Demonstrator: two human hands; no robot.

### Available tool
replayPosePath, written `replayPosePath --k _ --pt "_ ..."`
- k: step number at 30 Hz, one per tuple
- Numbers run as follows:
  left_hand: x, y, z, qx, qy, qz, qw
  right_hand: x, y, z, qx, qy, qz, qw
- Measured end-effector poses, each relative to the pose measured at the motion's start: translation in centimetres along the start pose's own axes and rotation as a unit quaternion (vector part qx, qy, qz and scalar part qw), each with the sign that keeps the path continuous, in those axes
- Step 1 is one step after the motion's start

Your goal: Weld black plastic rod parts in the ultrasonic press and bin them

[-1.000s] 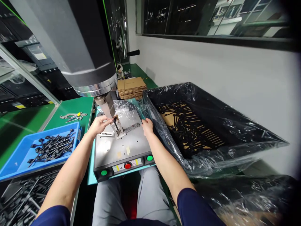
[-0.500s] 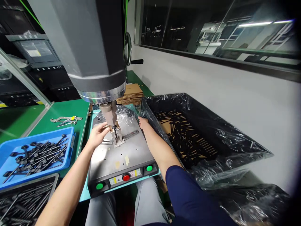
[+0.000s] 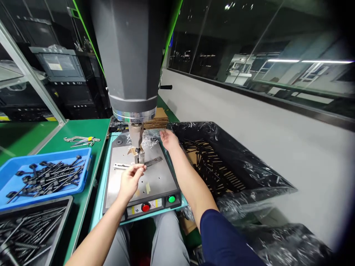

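Observation:
My left hand (image 3: 132, 180) is over the metal work plate (image 3: 122, 190), thumb and forefinger pinched together just in front of the small upright metal fixture (image 3: 140, 156). Whatever those fingers hold is too small or hidden to make out. A small black part (image 3: 138, 150) shows at the top of the fixture, directly under the tool head (image 3: 136, 133) of the machine. My right hand (image 3: 168, 140) is at the back right of the plate, beside the plastic-lined bin (image 3: 210, 127), its fingers loosely stretched with nothing visible in them.
A blue tray (image 3: 88, 157) and a dark tray (image 3: 69, 203) of black-headed rods stand on the left. Wrenches (image 3: 81, 140) lie behind them. Red (image 3: 145, 207) and green (image 3: 171, 199) buttons line the plate's front. Cardboard sheets (image 3: 156, 121) are stacked at the back.
My left hand has moved from the fixture's left side to its front, fingers now pinched. My right hand remains by the bin, shifted slightly toward the back. The camera view has turned.

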State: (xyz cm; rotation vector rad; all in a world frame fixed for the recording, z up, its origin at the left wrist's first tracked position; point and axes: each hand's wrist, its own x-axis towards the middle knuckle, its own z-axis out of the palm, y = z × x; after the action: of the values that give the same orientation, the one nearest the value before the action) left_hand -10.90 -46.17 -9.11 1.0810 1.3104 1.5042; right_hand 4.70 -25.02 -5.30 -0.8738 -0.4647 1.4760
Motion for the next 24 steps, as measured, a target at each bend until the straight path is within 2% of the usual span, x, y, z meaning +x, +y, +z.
replayPosePath --k 3,5,8,11,13,17,20,24 --pt "-1.9 -0.7 2.2 -0.111 -0.095 -0.088 0.985 -7.5 -1.9 -2.8 0.053 -0.009 -0.037 0.998" --pt "-2.8 -1.4 3.5 -0.227 -0.151 -0.162 0.948 -13.4 -1.7 -5.6 0.052 -0.026 -0.045 0.997" --pt "-3.4 -2.2 5.0 -0.376 -0.191 -0.253 0.871 -21.4 0.6 -9.6 0.027 -0.037 -0.011 0.999" --pt "-3.3 -2.2 5.2 -0.439 -0.189 -0.280 0.833 -26.4 3.7 -12.3 -0.030 -0.040 0.025 0.998" --pt "-2.8 -1.6 4.2 -0.458 -0.176 -0.261 0.831 -27.9 5.3 -13.4 -0.079 -0.043 0.035 0.995" --pt "-1.5 -0.3 0.6 -0.454 -0.138 -0.219 0.853 -29.3 7.5 -14.9 -0.147 -0.090 0.058 0.983" --pt "-1.4 0.2 -1.7 -0.402 -0.124 -0.238 0.876 -31.1 9.2 -16.1 -0.182 -0.183 0.114 0.959" --pt "-2.1 -0.2 -2.8 -0.325 -0.070 -0.291 0.897 -33.8 11.1 -19.2 -0.241 -0.291 0.188 0.907"
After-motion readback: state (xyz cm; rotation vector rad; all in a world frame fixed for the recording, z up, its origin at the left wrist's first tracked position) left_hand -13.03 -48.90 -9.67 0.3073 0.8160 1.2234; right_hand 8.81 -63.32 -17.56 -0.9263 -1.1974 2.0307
